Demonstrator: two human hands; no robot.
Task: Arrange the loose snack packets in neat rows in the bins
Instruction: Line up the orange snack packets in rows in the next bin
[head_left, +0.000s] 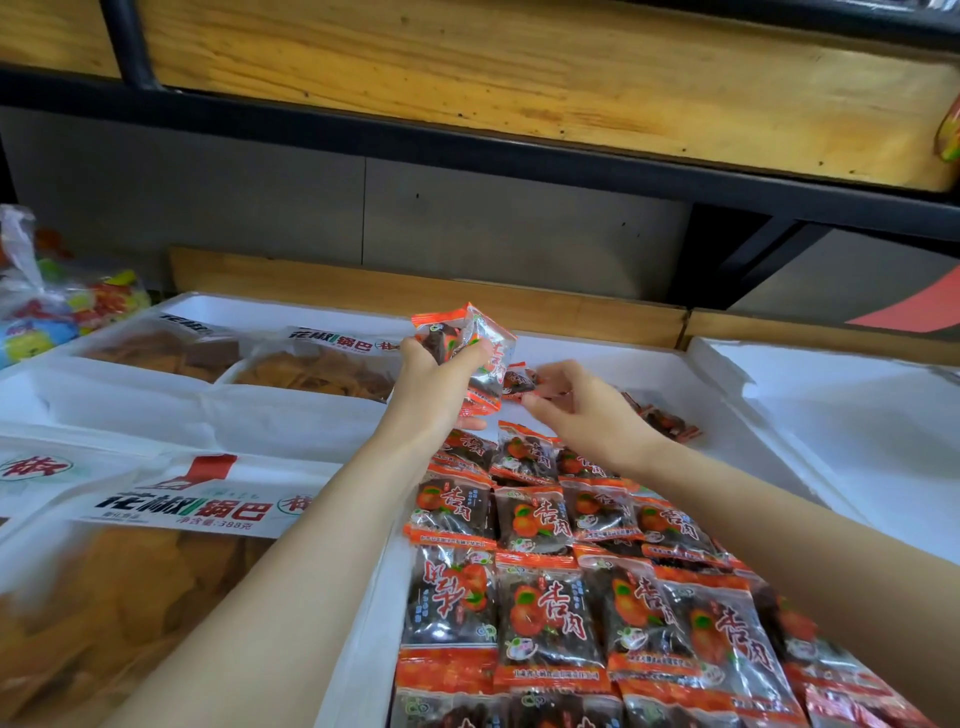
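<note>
Left hand (441, 379) grasps a bundle of apricot snack packets (467, 343) above the white foam bin (769, 457) | right hand (587, 410) curls round a far loose packet (519, 383), grip unclear | neat rows (545, 519) fill the near end | best: lay each label-up, edges flush.

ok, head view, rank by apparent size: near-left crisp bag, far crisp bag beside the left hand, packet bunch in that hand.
1. near-left crisp bag
2. far crisp bag
3. packet bunch in the left hand
Both bags carry the same label, so nearness may explain the gap.
</note>
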